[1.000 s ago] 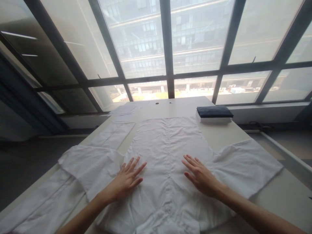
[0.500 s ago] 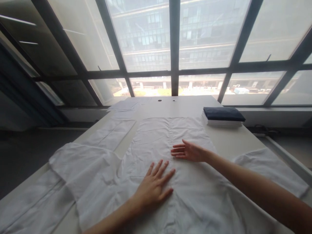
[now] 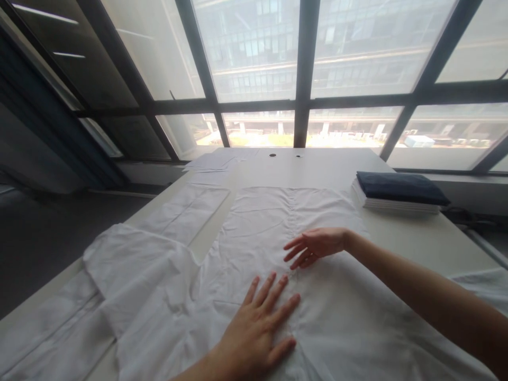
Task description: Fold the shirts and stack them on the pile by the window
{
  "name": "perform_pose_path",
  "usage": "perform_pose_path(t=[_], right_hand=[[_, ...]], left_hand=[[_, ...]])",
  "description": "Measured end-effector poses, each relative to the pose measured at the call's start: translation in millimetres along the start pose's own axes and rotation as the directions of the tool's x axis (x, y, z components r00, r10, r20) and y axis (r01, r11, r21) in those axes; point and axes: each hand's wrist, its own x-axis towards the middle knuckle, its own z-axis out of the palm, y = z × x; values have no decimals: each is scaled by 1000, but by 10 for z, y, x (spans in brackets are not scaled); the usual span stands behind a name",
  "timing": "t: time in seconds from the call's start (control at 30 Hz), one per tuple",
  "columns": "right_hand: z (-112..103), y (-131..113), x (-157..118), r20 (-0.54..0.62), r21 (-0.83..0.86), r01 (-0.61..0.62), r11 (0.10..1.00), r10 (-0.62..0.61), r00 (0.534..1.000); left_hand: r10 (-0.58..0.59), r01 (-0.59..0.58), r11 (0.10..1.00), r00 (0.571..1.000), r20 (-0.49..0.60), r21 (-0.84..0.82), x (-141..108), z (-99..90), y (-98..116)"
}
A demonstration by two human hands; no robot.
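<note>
A white cloth garment (image 3: 257,227) lies spread over the table, with a gathered seam running down its middle. It looks like a shirt, with a sleeve-like part folded out to the left. My left hand (image 3: 260,323) rests flat on the fabric just left of the seam, fingers spread. Farther up, my right hand (image 3: 315,246) hovers at or just above the seam, its fingers loosely bent and apart, holding nothing. Whether its fingertips touch the cloth I cannot tell.
On the right of the white table (image 3: 400,238) sits a stack of folded white cloth (image 3: 397,205) topped by a dark navy folded piece (image 3: 400,186). Papers (image 3: 212,161) lie at the far left. Large framed windows (image 3: 254,58) rise behind the table.
My right hand has tipped its fingers downward and bent them more. My left hand stays flat on the cloth. The camera view has shifted a little, so the stack appears farther right.
</note>
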Motion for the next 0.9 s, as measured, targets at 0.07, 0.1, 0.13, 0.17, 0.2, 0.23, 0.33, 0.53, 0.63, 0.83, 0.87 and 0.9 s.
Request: perform_pose_path(t=[0.07, 0.1, 0.13, 0.17, 0.2, 0.23, 0.33, 0.53, 0.63, 0.83, 0.87, 0.9], right_hand=[[-190, -30, 6, 29, 19, -106, 994, 106, 994], [-359, -104, -32, -73, 63, -54, 997, 59, 996], [-555, -210, -89, -248, 111, 58, 992, -29, 968], [-758, -338, -153, -482, 125, 234, 964, -147, 864], [-948, -471, -214, -714, 72, 442, 894, -263, 649], [-1106, -597, -264, -790, 18, 525, 851, -309, 529], [-1284, -797, -284, -864, -75, 626, 776, -364, 347], [-684, -431, 93, -190, 51, 171, 984, -158, 969], [-651, -379, 217, -40, 54, -53, 997, 55, 998], [-1294, -835, 224, -838, 13, 661, 750, -353, 417], [-1349, -878, 220, -862, -21, 698, 716, -366, 351], [-1364, -887, 211, -869, -38, 714, 699, -377, 322]], left_hand=[[-10, 10, 1000, 1000, 5, 18, 0, -9, 14], [-12, 12, 1000, 1000, 4, 27, 0, -13, 19], [-11, 11, 999, 1000, 1, 35, 0, -16, 24], [-5, 6, 999, 1000, -4, 43, 0, -19, 26], [0, 1, 999, 1000, -11, 51, 0, -20, 27], [5, -4, 998, 1000, -21, 60, 0, -21, 26], [17, -13, 996, 999, -41, 88, 2, -22, 18], [36, -30, 992, 999, -41, 118, 6, -16, 3], [31, -27, 993, 999, -41, 114, 7, -15, 5], [2, -2, 997, 1000, -1, 83, 10, -37, 28], [-4, 4, 997, 1000, 2, 76, 10, -43, 31], [-10, 10, 998, 1000, 3, 69, 9, -48, 34]])
